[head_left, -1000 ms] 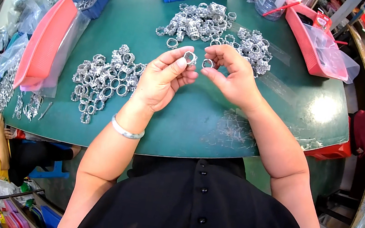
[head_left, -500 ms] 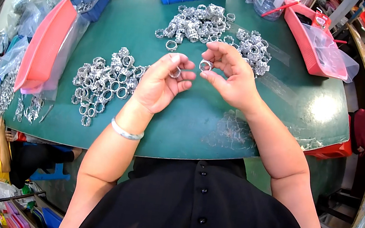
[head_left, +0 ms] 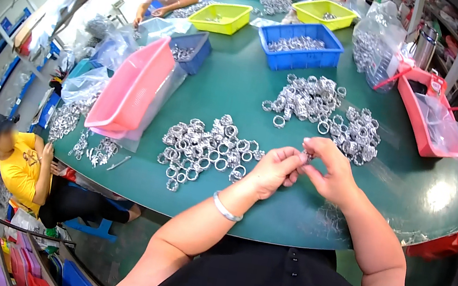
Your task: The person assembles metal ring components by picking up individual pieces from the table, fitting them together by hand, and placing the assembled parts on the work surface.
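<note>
My left hand, with a pale bangle on its wrist, meets my right hand above the near part of the green table. Thumbs and fingertips of both are pinched together on a small silvery metal ring, mostly hidden by the fingers. Whether there are one or two rings between them I cannot tell. To the left of my hands lies a loose pile of silvery rings. Beyond my hands a second ring pile spreads out, and another ring heap adjoins it on the right.
A blue basket of small metal parts stands beyond the piles. A pink basket leans at left; another pink basket sits at right. Yellow trays stand farther back. A person in yellow sits left; two others work across the table.
My hands have come together; earlier they were apart, each with a ring. The view has tilted up and shifted left, showing more of the far table and another person.
</note>
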### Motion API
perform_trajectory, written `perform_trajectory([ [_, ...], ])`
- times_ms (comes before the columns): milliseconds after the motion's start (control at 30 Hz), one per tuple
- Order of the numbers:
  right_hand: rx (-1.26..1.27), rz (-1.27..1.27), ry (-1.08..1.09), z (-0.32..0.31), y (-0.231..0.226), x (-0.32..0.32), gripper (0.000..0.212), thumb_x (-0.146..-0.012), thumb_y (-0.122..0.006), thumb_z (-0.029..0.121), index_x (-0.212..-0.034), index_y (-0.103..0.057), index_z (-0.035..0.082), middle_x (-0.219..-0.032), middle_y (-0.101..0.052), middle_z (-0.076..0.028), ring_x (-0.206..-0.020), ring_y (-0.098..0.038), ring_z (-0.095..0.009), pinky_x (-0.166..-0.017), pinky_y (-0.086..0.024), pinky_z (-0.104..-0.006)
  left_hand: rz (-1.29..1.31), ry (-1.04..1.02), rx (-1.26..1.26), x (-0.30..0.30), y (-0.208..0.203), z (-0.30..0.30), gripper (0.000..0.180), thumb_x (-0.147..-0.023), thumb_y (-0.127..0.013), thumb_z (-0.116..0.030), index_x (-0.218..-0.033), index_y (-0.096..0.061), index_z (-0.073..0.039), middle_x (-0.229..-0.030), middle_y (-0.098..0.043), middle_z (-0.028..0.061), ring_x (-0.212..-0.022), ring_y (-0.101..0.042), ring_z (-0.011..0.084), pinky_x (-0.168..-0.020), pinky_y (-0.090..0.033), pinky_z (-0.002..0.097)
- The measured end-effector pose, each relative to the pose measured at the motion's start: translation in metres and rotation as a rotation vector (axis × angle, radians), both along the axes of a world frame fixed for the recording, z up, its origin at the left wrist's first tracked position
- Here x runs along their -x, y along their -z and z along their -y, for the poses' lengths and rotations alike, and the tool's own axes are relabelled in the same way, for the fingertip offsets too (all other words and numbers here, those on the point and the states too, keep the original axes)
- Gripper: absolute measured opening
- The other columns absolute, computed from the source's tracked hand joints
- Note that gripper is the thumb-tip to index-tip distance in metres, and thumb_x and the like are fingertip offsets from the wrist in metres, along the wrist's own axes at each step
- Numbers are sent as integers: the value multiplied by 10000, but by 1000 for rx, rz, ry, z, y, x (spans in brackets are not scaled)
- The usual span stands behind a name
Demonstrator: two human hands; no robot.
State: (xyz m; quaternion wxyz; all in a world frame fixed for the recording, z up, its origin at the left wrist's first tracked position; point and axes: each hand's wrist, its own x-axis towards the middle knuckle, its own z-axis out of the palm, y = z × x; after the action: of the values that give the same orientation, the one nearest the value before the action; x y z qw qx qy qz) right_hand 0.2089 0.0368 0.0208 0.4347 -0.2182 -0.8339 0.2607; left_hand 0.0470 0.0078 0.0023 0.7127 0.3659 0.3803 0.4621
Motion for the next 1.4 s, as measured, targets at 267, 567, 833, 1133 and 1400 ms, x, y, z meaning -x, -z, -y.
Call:
perform_trajectory([
  [267,0,10,-52,-6,2,1,338,-669,-658,20,-989,-549,15,-941,-553,-126,-829,-559,-258,-696,-461,-318,-117,7,-43,8,0,-1,163,-855,-544,-227,-762,-562,-95,-648,-527,-35,-531,-441,32,-449,-303,162],
  [567,57,41,-4,-4,2,1,314,-691,-650,32,-991,-558,20,-880,-578,-109,-776,-572,-236,-669,-466,-311,-120,-17,-85,8,2,0,201,-861,-545,-253,-743,-567,-93,-647,-529,-26,-526,-434,28,-453,-315,161],
  [833,61,46,24,-6,1,1,292,-700,-643,29,-982,-565,20,-861,-577,-105,-751,-577,-227,-659,-468,-304,-96,-18,-82,9,2,-3,169,-869,-530,-237,-794,-573,-92,-666,-539,-21,-533,-454,35,-460,-334,162],
  [1133,47,24,30,-8,4,0,272,-701,-646,41,-961,-567,18,-846,-582,-104,-745,-586,-226,-649,-469,-305,-93,-8,-75,9,1,-2,142,-871,-518,-216,-848,-580,-90,-677,-542,-22,-539,-460,40,-462,-341,165],
  [1400,52,36,32,-3,7,-3,272,-703,-648,46,-961,-566,20,-852,-582,-101,-736,-590,-218,-647,-473,-298,-108,-6,-82,8,1,2,138,-865,-527,-214,-817,-576,-95,-660,-538,-24,-533,-458,39,-459,-337,163],
])
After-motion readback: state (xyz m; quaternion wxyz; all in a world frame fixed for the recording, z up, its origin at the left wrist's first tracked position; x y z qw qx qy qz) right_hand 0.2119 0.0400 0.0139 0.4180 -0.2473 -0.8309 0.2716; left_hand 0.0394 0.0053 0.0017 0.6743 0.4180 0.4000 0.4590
